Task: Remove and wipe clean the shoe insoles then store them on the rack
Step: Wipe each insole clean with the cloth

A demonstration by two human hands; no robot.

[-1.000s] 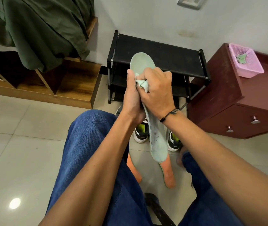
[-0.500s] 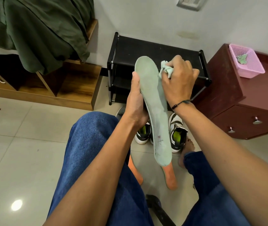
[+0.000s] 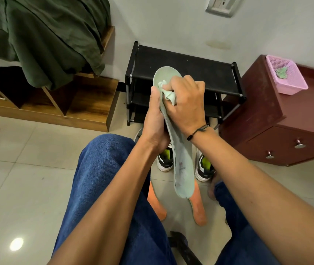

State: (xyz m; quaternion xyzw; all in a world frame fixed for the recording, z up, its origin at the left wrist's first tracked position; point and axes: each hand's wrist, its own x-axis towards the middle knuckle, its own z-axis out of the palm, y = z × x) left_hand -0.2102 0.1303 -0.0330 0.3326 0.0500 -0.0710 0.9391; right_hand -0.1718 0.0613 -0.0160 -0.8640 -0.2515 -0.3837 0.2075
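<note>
A pale green insole (image 3: 183,169) stands almost upright in front of me, toe end up. My left hand (image 3: 155,121) grips its left edge around the middle. My right hand (image 3: 187,104) presses a crumpled pale green cloth (image 3: 168,94) against the insole's upper face. Behind the hands stands the black shoe rack (image 3: 188,73), its top shelf bare. Two orange insoles (image 3: 198,211) lie on the floor between my legs. A pair of black and white shoes (image 3: 204,167) sits on the floor below the rack.
A dark red cabinet (image 3: 278,119) stands at the right with a pink basket (image 3: 288,77) on top. A wooden bed frame (image 3: 87,104) with a green blanket (image 3: 43,35) is at the left. My legs in blue jeans fill the foreground.
My right hand with the cloth has come back from the insole's right edge onto its upper face. The left hand keeps its hold.
</note>
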